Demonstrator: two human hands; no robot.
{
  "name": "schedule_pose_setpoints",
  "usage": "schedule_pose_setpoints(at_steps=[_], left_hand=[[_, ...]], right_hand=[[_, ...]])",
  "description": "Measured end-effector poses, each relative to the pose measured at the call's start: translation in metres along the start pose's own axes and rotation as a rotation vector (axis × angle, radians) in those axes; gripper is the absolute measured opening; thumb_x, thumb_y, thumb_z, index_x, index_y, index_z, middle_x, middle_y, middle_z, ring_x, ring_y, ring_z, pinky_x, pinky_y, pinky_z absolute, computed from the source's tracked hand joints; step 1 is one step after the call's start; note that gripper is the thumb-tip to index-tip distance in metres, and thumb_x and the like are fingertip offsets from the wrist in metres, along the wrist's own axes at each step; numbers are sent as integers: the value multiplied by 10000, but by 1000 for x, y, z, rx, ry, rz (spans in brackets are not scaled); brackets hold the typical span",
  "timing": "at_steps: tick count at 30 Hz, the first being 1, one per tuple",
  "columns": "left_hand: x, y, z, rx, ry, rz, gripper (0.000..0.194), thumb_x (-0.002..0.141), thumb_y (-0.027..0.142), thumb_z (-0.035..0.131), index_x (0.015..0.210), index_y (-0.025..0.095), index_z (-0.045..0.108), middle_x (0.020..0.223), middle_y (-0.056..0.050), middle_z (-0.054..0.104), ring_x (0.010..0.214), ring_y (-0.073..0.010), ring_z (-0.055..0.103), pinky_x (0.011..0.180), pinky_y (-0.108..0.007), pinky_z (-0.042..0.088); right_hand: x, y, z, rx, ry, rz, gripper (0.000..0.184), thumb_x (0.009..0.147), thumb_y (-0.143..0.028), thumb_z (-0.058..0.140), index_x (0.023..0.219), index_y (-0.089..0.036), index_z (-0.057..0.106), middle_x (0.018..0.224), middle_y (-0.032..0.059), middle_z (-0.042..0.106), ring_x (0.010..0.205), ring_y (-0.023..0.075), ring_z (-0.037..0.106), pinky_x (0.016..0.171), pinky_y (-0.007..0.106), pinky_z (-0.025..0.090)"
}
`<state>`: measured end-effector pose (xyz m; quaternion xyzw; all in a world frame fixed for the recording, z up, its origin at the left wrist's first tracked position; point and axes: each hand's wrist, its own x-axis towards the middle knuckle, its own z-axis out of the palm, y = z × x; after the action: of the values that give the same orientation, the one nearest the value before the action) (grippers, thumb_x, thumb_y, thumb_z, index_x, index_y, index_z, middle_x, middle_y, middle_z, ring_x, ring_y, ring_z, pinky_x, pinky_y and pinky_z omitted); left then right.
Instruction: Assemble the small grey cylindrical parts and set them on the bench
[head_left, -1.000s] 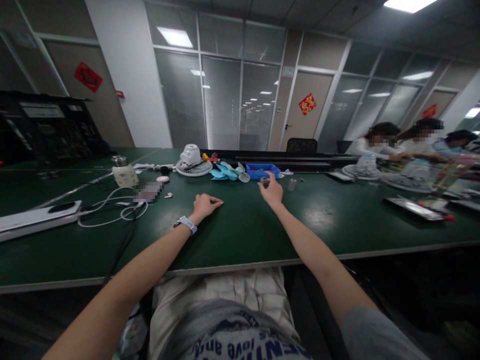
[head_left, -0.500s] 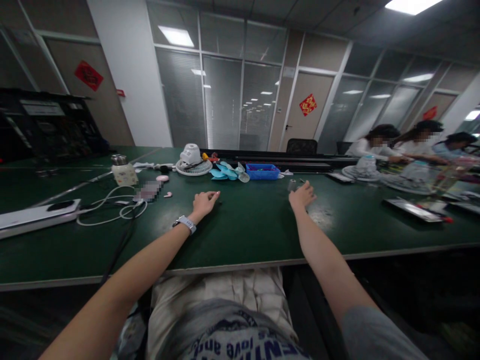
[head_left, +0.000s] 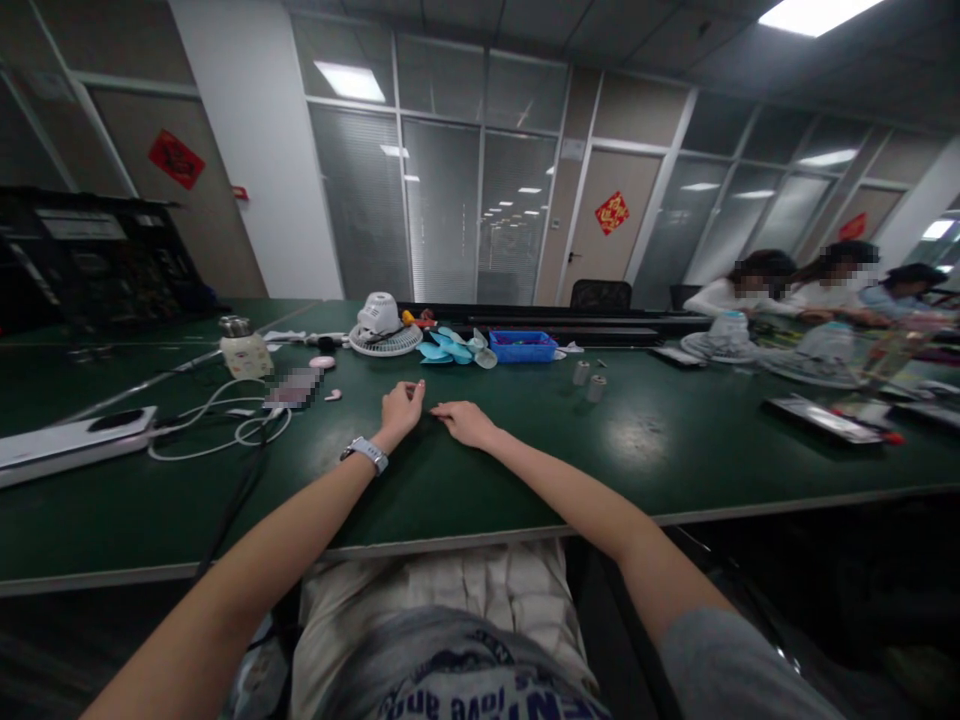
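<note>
My left hand (head_left: 405, 408), with a watch (head_left: 365, 453) on its wrist, rests over the table with thumb and fingers pinched together. Just to its right, my right hand (head_left: 465, 424) lies low at the tabletop, fingertips closed and pointing at the left hand. A small gap separates the two hands. Whatever either pinch holds is too small to make out. Off to the right, two small silver cylinders, a farther one (head_left: 581, 373) and a nearer one (head_left: 596, 388), stand upright side by side, with a tiny piece (head_left: 601, 364) lying behind them.
Behind the hands are a white fan housing (head_left: 380, 318) on a round grille, blue fan blades (head_left: 446, 347) and a blue tray (head_left: 523, 347). A bottle (head_left: 245, 350), cables and a white power bank-like block (head_left: 75, 440) lie left. Co-workers sit at the far right.
My right hand set a silver cylinder down beside the other one, then came back left, close to my left hand. The left hand's fingers curled in more.
</note>
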<state>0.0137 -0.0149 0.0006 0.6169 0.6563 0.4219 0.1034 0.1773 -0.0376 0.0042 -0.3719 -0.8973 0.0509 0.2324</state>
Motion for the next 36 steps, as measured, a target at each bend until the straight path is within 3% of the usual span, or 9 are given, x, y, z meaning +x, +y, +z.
schedule_pose_setpoints(at_steps=[6, 9, 12, 16, 20, 36], left_hand=[[2, -2, 1, 11, -16, -9, 499, 916, 530, 373, 1088, 133, 622, 1051, -152, 687, 972, -272, 617, 853, -366, 447], [3, -3, 1, 17, -23, -3, 505, 915, 533, 373, 1092, 129, 620, 1049, -155, 685, 976, -275, 614, 858, -368, 446], [2, -3, 1, 15, -39, 2, 506, 909, 543, 375, 1088, 139, 620, 1053, -153, 683, 974, -272, 616, 858, -367, 448], [2, -3, 1, 13, -54, -10, 505, 902, 553, 382, 1085, 148, 621, 1058, -148, 681, 981, -270, 614, 853, -364, 451], [2, -2, 0, 23, -59, -3, 514, 902, 558, 377, 1096, 147, 616, 1061, -150, 677, 988, -272, 612, 849, -364, 452], [-1, 1, -1, 27, -75, 10, 489, 907, 534, 398, 1092, 143, 626, 1063, -152, 679, 985, -269, 618, 846, -360, 455]], right_hand=[[-14, 34, -38, -123, 102, 155, 453, 831, -21, 461, 1129, -252, 713, 1115, 19, 708, 1006, 181, 651, 929, 277, 471], [-35, 72, -75, -234, 344, 304, 455, 839, -22, 418, 1132, -211, 710, 1143, 50, 695, 1029, 192, 635, 954, 296, 447], [-67, 116, -115, -318, 635, 540, 426, 873, -70, 385, 1153, -167, 691, 1156, 95, 684, 1044, 212, 621, 966, 327, 428], [-103, 153, -145, -328, 746, 850, 412, 847, -86, 446, 1191, -156, 661, 1071, 127, 706, 977, 241, 644, 880, 335, 460], [-114, 164, -146, -322, 716, 942, 426, 830, -56, 459, 1185, -177, 660, 1029, 112, 717, 966, 235, 650, 847, 314, 462], [-114, 164, -148, -352, 640, 980, 459, 795, -12, 477, 1189, -172, 650, 1007, 107, 719, 965, 221, 650, 843, 293, 454]])
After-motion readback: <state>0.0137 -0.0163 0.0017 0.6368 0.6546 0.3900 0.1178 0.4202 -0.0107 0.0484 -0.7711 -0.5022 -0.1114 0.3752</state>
